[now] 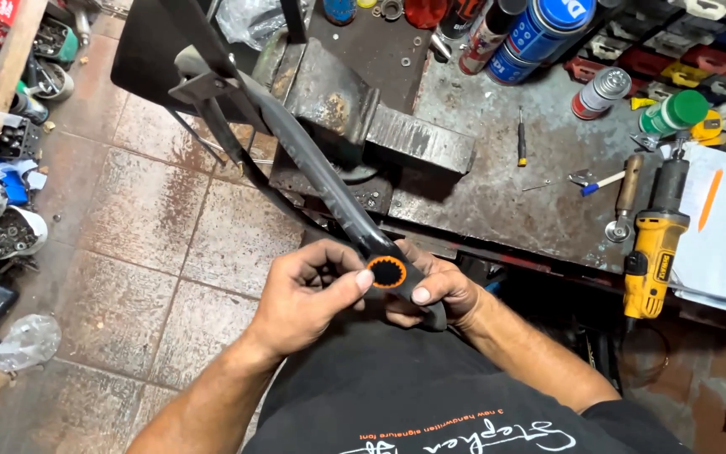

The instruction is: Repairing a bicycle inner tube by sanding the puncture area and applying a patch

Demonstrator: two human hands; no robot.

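A long black tool [313,160] with an orange toothed ring [386,271] at its near end runs from the vise [355,118] down to my hands. My left hand [308,294] grips the near end, thumb pressed beside the orange ring. My right hand [434,290] holds the same end from below and the right, fingers curled around it. The far end of the tool carries a dark flat piece near the top left.
A worn metal workbench [506,193] holds the vise, spray cans [531,34], a small screwdriver [521,139], a hammer [623,197], a yellow die grinder [653,252] and white papers with an orange pen [709,200]. Parts and clutter line the tiled floor's left edge.
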